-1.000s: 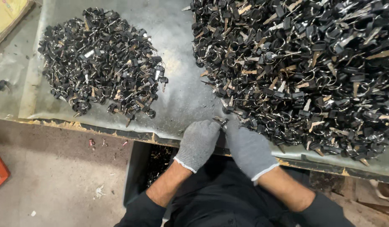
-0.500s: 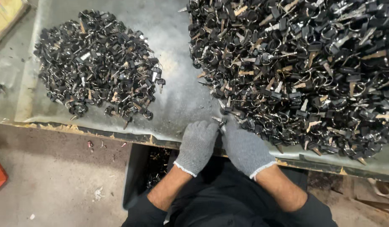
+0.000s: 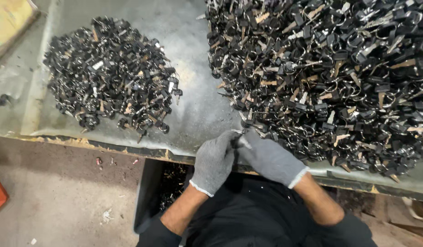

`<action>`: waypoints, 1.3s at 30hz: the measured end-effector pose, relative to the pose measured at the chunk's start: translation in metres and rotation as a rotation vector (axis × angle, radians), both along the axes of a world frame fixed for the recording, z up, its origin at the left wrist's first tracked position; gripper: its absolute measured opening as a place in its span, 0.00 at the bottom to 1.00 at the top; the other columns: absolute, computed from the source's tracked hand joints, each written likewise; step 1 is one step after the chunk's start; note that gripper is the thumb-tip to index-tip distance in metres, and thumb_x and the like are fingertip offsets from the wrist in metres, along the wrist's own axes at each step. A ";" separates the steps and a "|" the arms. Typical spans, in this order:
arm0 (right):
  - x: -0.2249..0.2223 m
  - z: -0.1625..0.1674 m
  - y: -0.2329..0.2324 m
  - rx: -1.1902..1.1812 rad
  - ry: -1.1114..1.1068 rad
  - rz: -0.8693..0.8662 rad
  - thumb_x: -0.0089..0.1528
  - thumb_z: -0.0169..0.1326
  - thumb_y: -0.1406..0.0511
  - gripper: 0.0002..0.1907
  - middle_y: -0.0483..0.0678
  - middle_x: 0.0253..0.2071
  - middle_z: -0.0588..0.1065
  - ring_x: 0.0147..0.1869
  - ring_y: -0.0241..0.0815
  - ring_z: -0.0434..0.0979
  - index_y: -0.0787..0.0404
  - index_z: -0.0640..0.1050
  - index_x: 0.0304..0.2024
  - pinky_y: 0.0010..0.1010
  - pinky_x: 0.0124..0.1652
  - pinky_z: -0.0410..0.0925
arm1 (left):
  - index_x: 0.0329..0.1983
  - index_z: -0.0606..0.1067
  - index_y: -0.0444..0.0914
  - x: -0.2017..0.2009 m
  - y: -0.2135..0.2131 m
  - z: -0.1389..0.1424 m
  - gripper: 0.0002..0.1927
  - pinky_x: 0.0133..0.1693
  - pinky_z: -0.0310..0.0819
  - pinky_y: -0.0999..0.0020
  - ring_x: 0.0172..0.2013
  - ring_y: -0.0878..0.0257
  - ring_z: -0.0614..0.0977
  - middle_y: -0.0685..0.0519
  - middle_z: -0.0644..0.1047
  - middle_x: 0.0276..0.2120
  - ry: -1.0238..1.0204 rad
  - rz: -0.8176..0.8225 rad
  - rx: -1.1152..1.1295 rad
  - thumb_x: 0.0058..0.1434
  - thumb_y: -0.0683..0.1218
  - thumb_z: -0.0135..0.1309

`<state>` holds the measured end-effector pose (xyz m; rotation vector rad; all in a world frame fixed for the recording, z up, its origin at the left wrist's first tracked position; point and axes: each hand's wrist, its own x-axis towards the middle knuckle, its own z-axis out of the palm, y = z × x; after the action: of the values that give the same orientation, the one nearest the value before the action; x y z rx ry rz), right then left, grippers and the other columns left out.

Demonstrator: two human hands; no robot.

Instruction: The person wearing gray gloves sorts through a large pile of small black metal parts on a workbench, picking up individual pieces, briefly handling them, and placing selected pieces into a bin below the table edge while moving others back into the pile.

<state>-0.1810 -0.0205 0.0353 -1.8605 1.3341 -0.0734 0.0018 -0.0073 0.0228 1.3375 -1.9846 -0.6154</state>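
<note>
A: Nearest, two grey-gloved hands meeting at the table edge: left hand [image 3: 214, 161] and right hand [image 3: 270, 158], fingertips pressed together on a small metal piece [image 3: 239, 135], probably a key or ring, right at the pinch.

B: Risk from here?

A: Could slip out of thick knit gloves and drop straight below the grip, into the dark bin [image 3: 165, 192] under the edge. Might also snag glove fibres on a sharp ring end.

B: Beyond the grip?

A: Just past the fingertips and to their right, the large pile [image 3: 330, 73] of black-headed keys on rings, tangled; dragging one loose could pull neighbours off the metal sheet [image 3: 193, 55]. Farther off to the left of the grip, well apart, a smaller pile [image 3: 111, 77].

B: Anything hard to read?

A: Shape of the pinched piece mostly hidden by the gloves. Large pile cut off at top and right. Bin contents too dark to tell.
</note>
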 end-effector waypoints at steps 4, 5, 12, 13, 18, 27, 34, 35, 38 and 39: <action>-0.001 0.002 0.016 -0.200 0.092 -0.238 0.66 0.52 0.59 0.27 0.62 0.35 0.80 0.37 0.63 0.82 0.66 0.65 0.64 0.52 0.35 0.73 | 0.40 0.76 0.38 -0.002 0.005 0.000 0.08 0.36 0.71 0.51 0.32 0.47 0.80 0.48 0.77 0.28 -0.160 0.056 -0.043 0.58 0.41 0.57; -0.002 0.002 0.023 -0.235 0.127 -0.198 0.66 0.51 0.61 0.28 0.62 0.36 0.79 0.37 0.62 0.82 0.67 0.64 0.66 0.51 0.35 0.74 | 0.36 0.76 0.38 -0.002 0.007 -0.001 0.04 0.35 0.71 0.51 0.31 0.46 0.79 0.46 0.76 0.29 -0.238 0.052 -0.095 0.58 0.41 0.58; 0.007 0.012 0.030 -0.375 0.334 -0.064 0.64 0.51 0.64 0.08 0.56 0.36 0.79 0.36 0.56 0.83 0.60 0.72 0.44 0.47 0.32 0.75 | 0.29 0.74 0.40 -0.002 0.006 -0.006 0.05 0.33 0.70 0.49 0.29 0.46 0.79 0.48 0.76 0.26 -0.128 0.042 -0.010 0.52 0.42 0.59; 0.009 0.013 0.029 -0.387 0.292 -0.091 0.64 0.51 0.63 0.08 0.57 0.35 0.79 0.35 0.57 0.82 0.60 0.73 0.43 0.47 0.31 0.75 | 0.29 0.74 0.39 -0.002 0.007 -0.005 0.05 0.33 0.70 0.49 0.30 0.45 0.79 0.47 0.75 0.26 -0.150 0.023 -0.021 0.52 0.42 0.59; 0.002 0.011 0.019 -0.172 -0.034 -0.027 0.64 0.55 0.59 0.12 0.58 0.30 0.79 0.33 0.61 0.80 0.62 0.73 0.39 0.52 0.30 0.71 | 0.27 0.73 0.39 -0.001 0.009 -0.004 0.06 0.33 0.69 0.48 0.29 0.44 0.78 0.46 0.75 0.25 -0.140 0.025 -0.005 0.56 0.43 0.58; -0.001 0.002 0.017 -0.186 0.239 -0.112 0.64 0.54 0.55 0.20 0.58 0.24 0.79 0.30 0.60 0.82 0.63 0.70 0.49 0.50 0.30 0.72 | 0.28 0.75 0.40 0.007 -0.001 0.013 0.06 0.32 0.71 0.51 0.29 0.47 0.80 0.48 0.77 0.26 -0.147 0.125 -0.072 0.56 0.44 0.61; 0.001 0.009 0.025 -0.368 0.226 -0.239 0.63 0.54 0.57 0.28 0.60 0.28 0.79 0.29 0.63 0.81 0.58 0.67 0.63 0.53 0.28 0.72 | 0.48 0.79 0.39 -0.007 -0.039 0.028 0.15 0.45 0.72 0.54 0.43 0.47 0.80 0.46 0.80 0.42 -0.123 0.033 -0.180 0.57 0.43 0.60; 0.000 0.009 0.026 -0.319 0.180 -0.265 0.64 0.53 0.57 0.27 0.60 0.28 0.79 0.30 0.63 0.81 0.60 0.67 0.64 0.53 0.29 0.72 | 0.46 0.79 0.39 -0.014 -0.046 0.026 0.15 0.42 0.71 0.53 0.41 0.47 0.80 0.46 0.79 0.39 -0.151 0.031 -0.159 0.55 0.45 0.62; -0.009 0.007 0.027 -0.263 0.123 -0.242 0.64 0.52 0.59 0.27 0.62 0.27 0.79 0.32 0.64 0.81 0.63 0.66 0.63 0.55 0.31 0.72 | 0.40 0.78 0.39 -0.026 -0.057 0.012 0.15 0.37 0.69 0.50 0.37 0.47 0.79 0.47 0.76 0.33 -0.232 -0.006 -0.166 0.53 0.50 0.65; -0.013 0.007 0.027 -0.256 0.121 -0.221 0.63 0.52 0.59 0.27 0.63 0.26 0.79 0.32 0.65 0.81 0.64 0.66 0.62 0.55 0.32 0.72 | 0.39 0.77 0.39 -0.024 -0.056 0.006 0.15 0.38 0.69 0.50 0.38 0.47 0.79 0.48 0.76 0.33 -0.259 -0.032 -0.216 0.54 0.51 0.64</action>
<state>-0.1939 0.0065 0.0422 -1.9437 1.6768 -0.2614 -0.0227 -0.0635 0.0291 1.3065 -2.2099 -0.2411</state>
